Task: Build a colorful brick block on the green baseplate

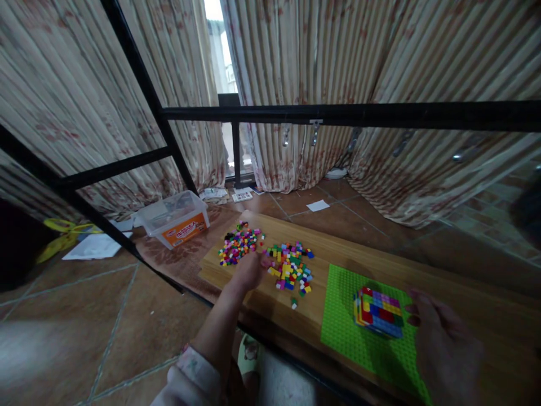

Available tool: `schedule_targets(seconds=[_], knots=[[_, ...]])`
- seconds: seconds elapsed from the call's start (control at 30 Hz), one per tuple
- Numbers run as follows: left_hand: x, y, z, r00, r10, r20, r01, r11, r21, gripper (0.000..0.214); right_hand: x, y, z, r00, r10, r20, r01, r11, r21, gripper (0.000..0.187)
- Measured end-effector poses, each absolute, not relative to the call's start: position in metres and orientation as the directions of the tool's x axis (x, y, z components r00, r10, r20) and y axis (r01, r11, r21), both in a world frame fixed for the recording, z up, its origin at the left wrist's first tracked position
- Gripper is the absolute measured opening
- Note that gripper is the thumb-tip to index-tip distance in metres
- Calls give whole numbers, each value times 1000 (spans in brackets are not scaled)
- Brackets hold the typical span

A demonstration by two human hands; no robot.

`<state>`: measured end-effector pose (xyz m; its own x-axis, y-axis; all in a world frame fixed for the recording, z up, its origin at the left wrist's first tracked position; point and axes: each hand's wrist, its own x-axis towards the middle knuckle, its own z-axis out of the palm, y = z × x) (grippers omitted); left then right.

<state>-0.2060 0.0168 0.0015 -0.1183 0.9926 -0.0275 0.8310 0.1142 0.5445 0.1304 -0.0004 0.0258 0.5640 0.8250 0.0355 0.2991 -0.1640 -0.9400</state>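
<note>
My left hand point(250, 269) reaches over the wooden board between two piles of loose toy bricks. Its fingertips are at the edge of the right-hand pile point(291, 270); the fingers are mostly hidden behind the hand. The other pile point(239, 243) lies just beyond it, with smaller pieces. On a green baseplate point(344, 304) stands a block built of many-coloured bricks point(379, 311). My right hand point(442, 338) is beside the block's right side, over the baseplate's edge, blurred, with fingers bent toward the block. Whether it touches the block I cannot tell.
The long wooden board point(321, 237) bears the bricks and baseplate. A clear plastic tub point(175, 217) with an orange label stands on the left. A black metal frame point(270, 114) crosses behind the board, before striped curtains point(304, 62). Papers point(318, 206) lie on the tiled floor.
</note>
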Motion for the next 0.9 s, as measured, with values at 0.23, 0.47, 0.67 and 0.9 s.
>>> schedule_targets(seconds=[0.23, 0.47, 0.67, 0.9], knots=[[-189, 10, 3, -128, 991, -36, 886, 131, 444, 27, 126, 0, 28, 572, 820, 6, 328, -222, -918, 37], [-183, 11, 9, -110, 994, 13, 817, 83, 571, 28, 133, 4, 14, 551, 818, 165, 412, -95, -906, 35], [-161, 12, 15, -11, 1000, 23, 163, -21, 986, 20, 119, -8, 9, 233, 814, 532, 621, 296, -726, 26], [-102, 0, 24, 122, 989, 78, -3, -78, 997, 27, 73, -32, 11, 23, 957, 288, 257, 273, -927, 23]])
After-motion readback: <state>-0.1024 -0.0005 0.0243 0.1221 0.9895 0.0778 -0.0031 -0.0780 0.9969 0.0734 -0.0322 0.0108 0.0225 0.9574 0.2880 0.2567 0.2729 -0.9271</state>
